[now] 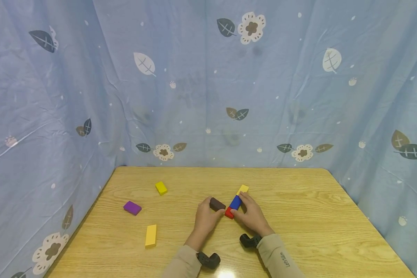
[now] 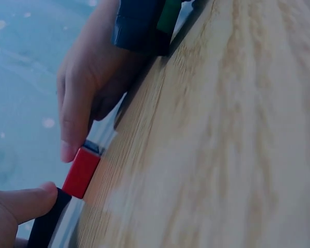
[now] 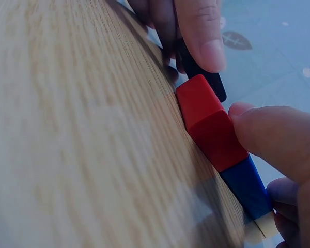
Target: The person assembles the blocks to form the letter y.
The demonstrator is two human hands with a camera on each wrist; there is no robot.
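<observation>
The person's left hand [image 1: 205, 217] has its grip closed on a dark brown block [image 1: 217, 204], with the thumb at its near right end and the fingers at its far left end. Just to the right of that grip is a row of three blocks, slanting away from the person: a red block [image 1: 229, 212] nearest, a blue block [image 1: 235, 202] in the middle and a pale yellow block [image 1: 243, 189] farthest. The brown block's right end lies close against the red one; whether they touch I cannot tell.

The right hand [image 1: 253, 214] grips this row from its right side, thumb on the red block and fingers bent by the blue one, near the pale yellow end.

Well to the left of the left grip, a purple block [image 1: 132, 208] lies about level with it, a bright yellow block [image 1: 161, 188] lies farther from the person, and an orange-yellow block [image 1: 151, 236] lies nearer. All are on the wood-grain desk [image 1: 319, 224].

Below each grip, a black device [image 1: 208, 260] sits at the wrist beside a beige sleeve [image 1: 182, 264]. Beyond both grips hangs a blue curtain [image 1: 194, 92] printed with leaves and flowers.
</observation>
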